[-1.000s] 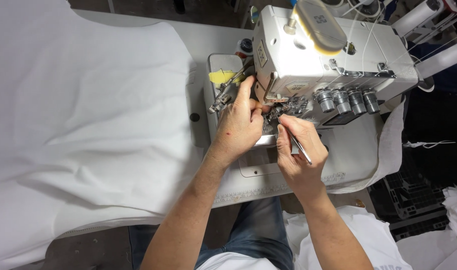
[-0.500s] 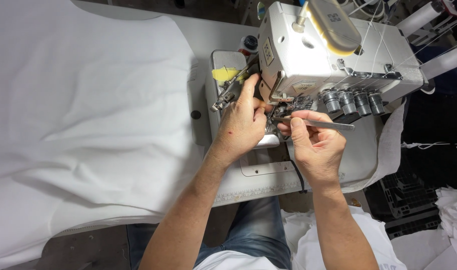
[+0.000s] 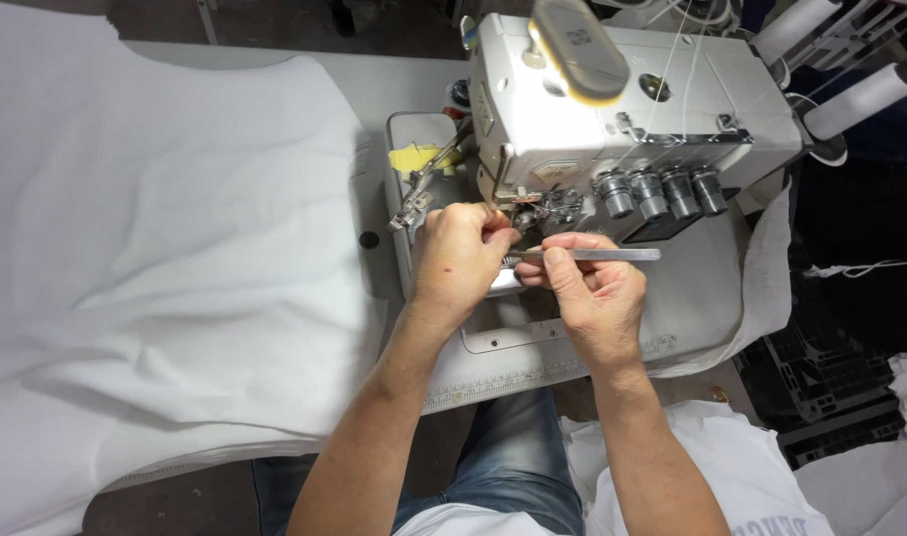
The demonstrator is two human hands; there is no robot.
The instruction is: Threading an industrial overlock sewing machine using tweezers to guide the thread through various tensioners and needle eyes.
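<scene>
White cloth (image 3: 166, 248) covers the left part of the desk (image 3: 394, 89), spreading from its far edge to the near one. At the right end stands a white sewing machine (image 3: 622, 119) with four grey dials (image 3: 662, 192) along its front and thread cones (image 3: 860, 99) at the far right corner. The right hand (image 3: 587, 298) has its grip narrowed on slim metal tweezers (image 3: 597, 255), thumb and fingers pinching them so that they lie level, tips pointing left toward the needle area under the machine's head. The left hand (image 3: 458, 258) is curled into a tight fist just beside those tips, its fingers pressed together at the metal parts; whether they pinch a thread cannot be told. A yellow scrap (image 3: 419, 159) lies on the machine bed beyond the left hand.
</scene>
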